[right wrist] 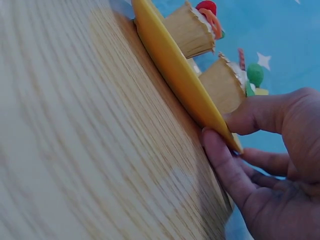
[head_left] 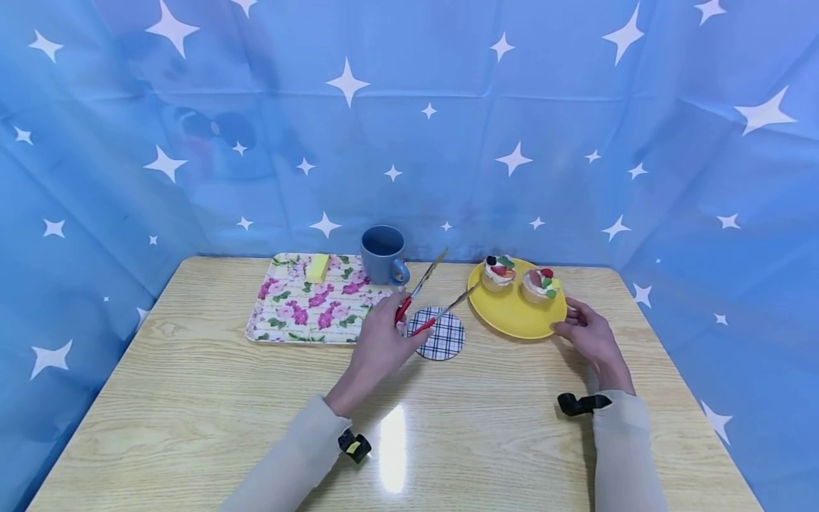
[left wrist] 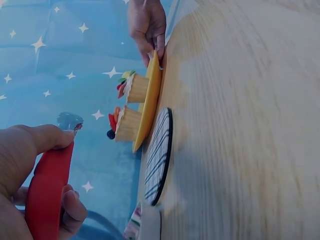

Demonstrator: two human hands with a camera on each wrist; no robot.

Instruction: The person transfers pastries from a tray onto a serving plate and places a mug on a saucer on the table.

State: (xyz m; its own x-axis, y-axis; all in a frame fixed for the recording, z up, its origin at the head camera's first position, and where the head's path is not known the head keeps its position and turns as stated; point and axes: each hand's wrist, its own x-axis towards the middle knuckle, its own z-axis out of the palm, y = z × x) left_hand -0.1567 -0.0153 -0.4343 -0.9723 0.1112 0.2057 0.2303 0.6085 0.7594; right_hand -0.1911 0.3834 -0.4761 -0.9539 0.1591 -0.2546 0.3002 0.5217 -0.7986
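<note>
Right now, the left hand (head_left: 384, 338) is just beside the round checked coaster (head_left: 446, 344), its fingers curled round the red handles of a pair of tongs (head_left: 423, 326); the tongs' two metal arms stand wide apart, slanting up past the coaster's far side, with nothing between their tips; one tip looks close to the plate's edge, though I cannot tell whether it touches.

To the right of the coaster and a little beyond it is the yellow plate (head_left: 512, 324); two small cupcakes (head_left: 498, 277) stand upright on it, topped with cream and fruit; the right hand (head_left: 590, 334), well to the right of the coaster, pinches the plate's rim between thumb and fingers, close together.

Left of the coaster lies a floral tray (head_left: 271, 331); a yellow block (head_left: 317, 269) sits on its far part; beyond the coaster and slightly left is a blue mug (head_left: 376, 266), its handle turned rightward; all around the coaster spreads the wood-grain table (head_left: 192, 398); far behind it hangs a blue curtain (head_left: 409, 142) with white stars.
</note>
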